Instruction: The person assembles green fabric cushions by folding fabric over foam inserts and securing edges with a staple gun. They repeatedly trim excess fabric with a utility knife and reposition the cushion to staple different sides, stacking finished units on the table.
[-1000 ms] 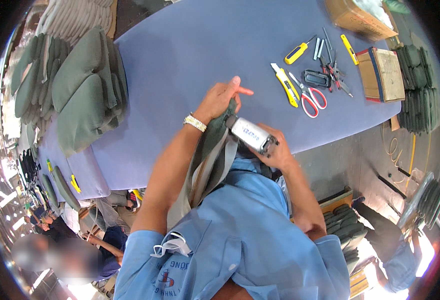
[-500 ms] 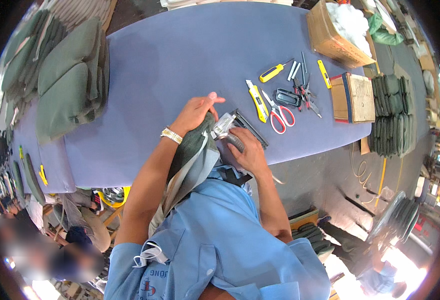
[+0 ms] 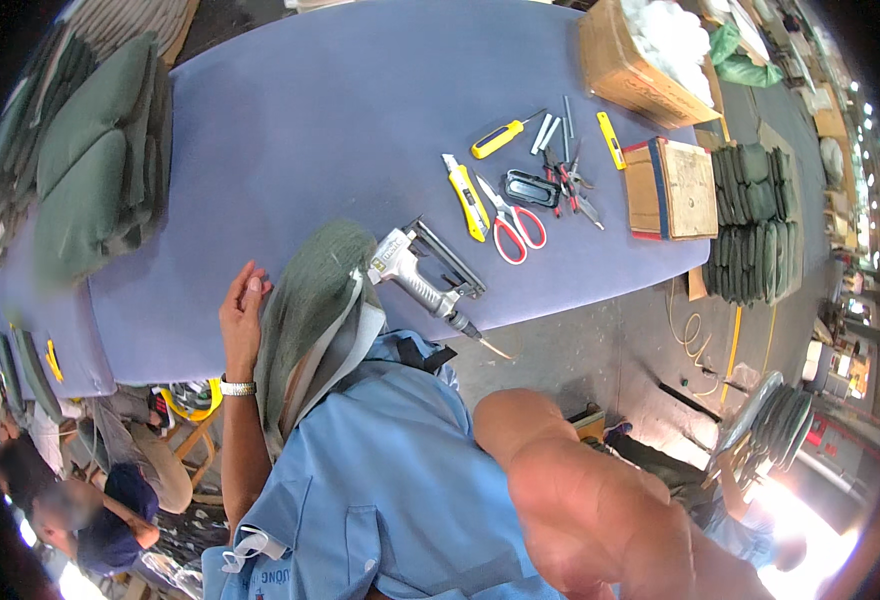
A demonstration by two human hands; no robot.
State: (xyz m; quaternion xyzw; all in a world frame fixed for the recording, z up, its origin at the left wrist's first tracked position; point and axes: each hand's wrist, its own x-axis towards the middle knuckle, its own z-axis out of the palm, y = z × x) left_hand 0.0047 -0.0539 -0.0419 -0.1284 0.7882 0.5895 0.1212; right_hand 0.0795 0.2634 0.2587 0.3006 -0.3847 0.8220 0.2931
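Note:
My left hand [image 3: 242,312], with a metal watch on its wrist, is beside a dark green fabric cushion [image 3: 310,275]. Its fingers are loosely extended and hold nothing visible. The cushion stands against my blue shirt, with a pale lining edge showing on its right. A silver staple gun [image 3: 405,272] lies on the table to its right, its hose fitting toward me, no hand on it. My right hand [image 3: 585,490] is raised very close to the camera at the lower right, large and foreshortened; how its fingers are set is unclear.
On the blue-covered table [image 3: 290,130] lie a yellow utility knife [image 3: 467,200], red-handled scissors [image 3: 510,222], a yellow screwdriver [image 3: 500,138] and pliers [image 3: 572,185]. Boxes [image 3: 672,190] stand at right, one with white stuffing. Green cushions [image 3: 105,165] are stacked at left. People work lower left and right.
My right hand has let go of the staple gun and come up toward the camera. My left hand has moved off the cushion's top to its left side.

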